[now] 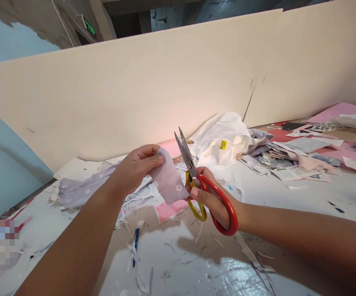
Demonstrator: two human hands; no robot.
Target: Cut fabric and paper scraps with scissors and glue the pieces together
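Note:
My left hand [139,166] pinches the upper edge of a small lilac piece [168,181] with white flowers on it; whether it is cloth or paper I cannot tell. In my right hand [213,201] are scissors [189,164] with one red and one yellow handle. Their blades point up and stand slightly apart, with nothing between them. The fingertips of the right hand are at the lilac piece's lower right corner. Behind the left wrist lies a larger lilac flowered piece [71,191], partly hidden by the arm. Beneath the held piece is a pink scrap [169,211].
A crumpled white sheet [219,133] with a yellow label leans by the cream partition [134,98]. To its right, a pile of scraps [284,158] spreads over the white table [214,267]. Thin offcuts and a blue strip [136,242] lie near the front.

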